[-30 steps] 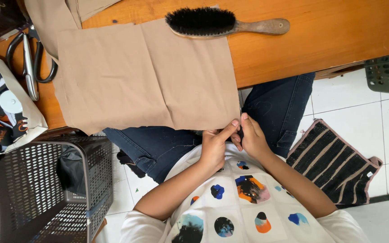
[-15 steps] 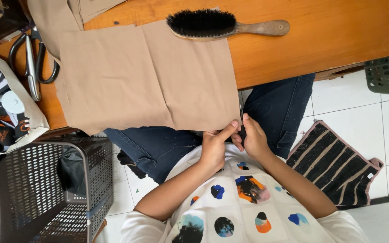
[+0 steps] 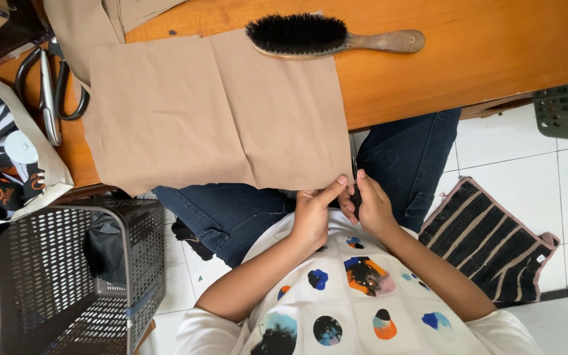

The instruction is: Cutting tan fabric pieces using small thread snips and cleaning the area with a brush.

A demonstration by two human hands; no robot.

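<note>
The tan cloth [image 3: 212, 112] lies flat, creased, overhanging the wooden table [image 3: 468, 59]. Its near corner is pinched by the left hand [image 3: 313, 213]; the right hand [image 3: 371, 207] grips a small dark tool beside it.

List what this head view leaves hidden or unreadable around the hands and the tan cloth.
- Small dark thing between the left hand and right hand: fingers cover it, kind unclear.
- Tan cloth: top cut by the frame edge.
- Scissors: partly under the cloth.
- Basket: dark contents unreadable.
</note>
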